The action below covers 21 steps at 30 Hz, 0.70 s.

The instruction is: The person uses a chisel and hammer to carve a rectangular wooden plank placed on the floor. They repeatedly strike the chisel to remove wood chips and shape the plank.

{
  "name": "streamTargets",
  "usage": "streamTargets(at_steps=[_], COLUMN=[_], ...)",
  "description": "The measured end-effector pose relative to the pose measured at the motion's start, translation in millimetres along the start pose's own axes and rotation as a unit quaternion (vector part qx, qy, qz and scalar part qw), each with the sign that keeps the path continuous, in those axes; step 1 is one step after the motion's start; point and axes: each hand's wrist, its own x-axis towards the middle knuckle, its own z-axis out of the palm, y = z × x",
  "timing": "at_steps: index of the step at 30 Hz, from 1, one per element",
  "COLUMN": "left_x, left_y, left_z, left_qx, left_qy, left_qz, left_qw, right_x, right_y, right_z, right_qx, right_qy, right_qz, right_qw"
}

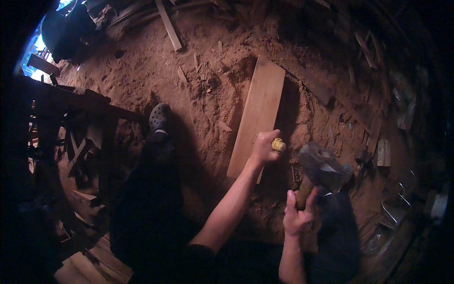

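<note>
My left hand [265, 147] is closed around a yellow tool handle [279, 145], whose rounded end shows above the fist; its lower part is hidden. This hand is over the right edge of a pale wooden board [259, 104]. The board lies lengthwise on the ground, with a slanted far end. To the right and nearer, my right hand [298, 217] grips a hammer by its wooden handle [303, 193]. The big dark metal hammer head [322, 164] is raised to the right of the yellow handle, apart from it, slightly blurred.
My shoe [160, 117] rests left of the board. Reddish sawdust-like material [198, 94] covers the ground. A narrow wooden strip [169, 26] lies at the far side, and more scraps lie to the right. A dark wooden frame [75, 102] stands at left; bent metal wire [397, 203] lies right.
</note>
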Motion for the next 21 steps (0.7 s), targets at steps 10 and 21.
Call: streamTargets(at_steps=[10,21], left_x=[-4.9,-2.0], left_y=[-12.5,-5.2], left_z=[-1.3,-4.0], left_qx=[0.027,0.006], left_qy=[-0.026,0.008], left_qz=[-0.022,-0.007], left_qw=[0.999,1.000], right_x=[0.1,13.3], right_y=[1.2,-0.6], right_z=[5.1,3.3], right_qx=[0.016,-0.036], right_qy=[0.060,-0.043], right_qz=[-0.061,-0.039], right_qw=[0.996,0.998])
